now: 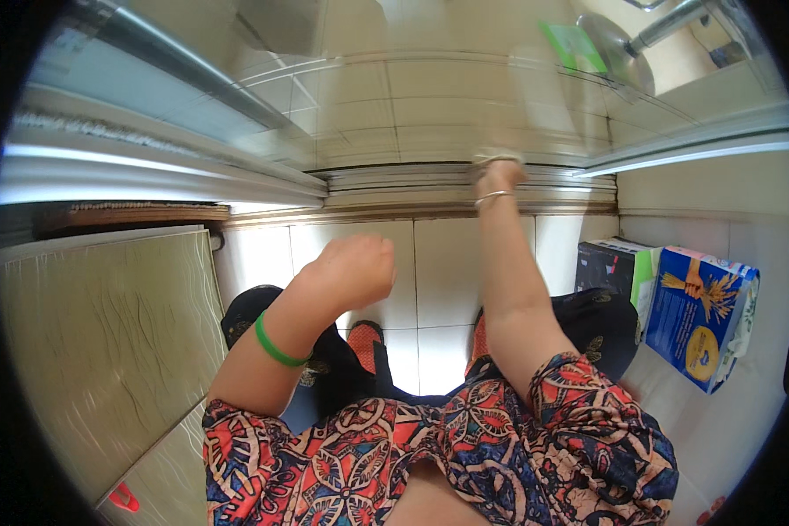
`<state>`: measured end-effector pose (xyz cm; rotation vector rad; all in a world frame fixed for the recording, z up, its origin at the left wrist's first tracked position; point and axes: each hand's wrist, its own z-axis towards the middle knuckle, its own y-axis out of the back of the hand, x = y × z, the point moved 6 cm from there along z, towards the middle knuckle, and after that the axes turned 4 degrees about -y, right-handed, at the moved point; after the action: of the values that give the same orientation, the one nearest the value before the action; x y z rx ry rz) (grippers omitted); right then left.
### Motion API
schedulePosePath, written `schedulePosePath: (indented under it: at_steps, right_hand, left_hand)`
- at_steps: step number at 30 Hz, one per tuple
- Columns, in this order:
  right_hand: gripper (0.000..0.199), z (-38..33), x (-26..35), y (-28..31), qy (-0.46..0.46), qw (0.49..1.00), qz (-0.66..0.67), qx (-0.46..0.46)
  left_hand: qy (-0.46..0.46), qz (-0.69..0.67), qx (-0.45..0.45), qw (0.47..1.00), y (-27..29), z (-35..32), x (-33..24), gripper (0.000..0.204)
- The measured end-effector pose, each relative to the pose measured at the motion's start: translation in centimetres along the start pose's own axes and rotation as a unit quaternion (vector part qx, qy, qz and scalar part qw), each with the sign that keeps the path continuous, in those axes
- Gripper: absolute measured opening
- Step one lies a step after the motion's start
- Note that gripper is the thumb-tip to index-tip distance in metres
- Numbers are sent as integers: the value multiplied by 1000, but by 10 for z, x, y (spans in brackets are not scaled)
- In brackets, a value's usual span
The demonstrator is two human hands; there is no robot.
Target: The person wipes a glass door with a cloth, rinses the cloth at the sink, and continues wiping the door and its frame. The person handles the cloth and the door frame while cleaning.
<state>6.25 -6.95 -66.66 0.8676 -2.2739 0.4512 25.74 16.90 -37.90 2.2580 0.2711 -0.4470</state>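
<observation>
A clear flat glass panel (412,114) stands far, above a grey ridged track (394,180); white square-tiled floor (451,254) lies nearer. Left, a beige wavy-patterned board (96,351); right, a blue rectangular package (675,320) beside a black box (603,266).

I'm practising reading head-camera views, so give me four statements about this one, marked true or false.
1. A blue package is on the person's right. True.
2. The right hand rests on that package. False: it is near the base of the glass panel.
3. The left hand is curled closed. True.
4. The right wrist wears a green band. False: it wears a pale bangle; the green band is on the left arm.
</observation>
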Motion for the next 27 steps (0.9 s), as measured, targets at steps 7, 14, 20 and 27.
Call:
schedulePosePath:
  at_steps: [7,14,20,27]
  right_hand:
    - [19,-190,-121,-58,-250,931,-111,242]
    - [19,-309,-69,-81,-328,845,-64,418]
    - [16,-480,92,-67,-120,804,14,582]
    - [16,-546,149,-112,727,465,-102,495]
  left_hand:
    - [22,26,85,996,-14,16,24,22]
    - [5,-15,125,992,-30,36,25,28]
    - [7,-25,113,993,-34,62,30,33]
    - [8,-41,73,996,-37,77,36,34]
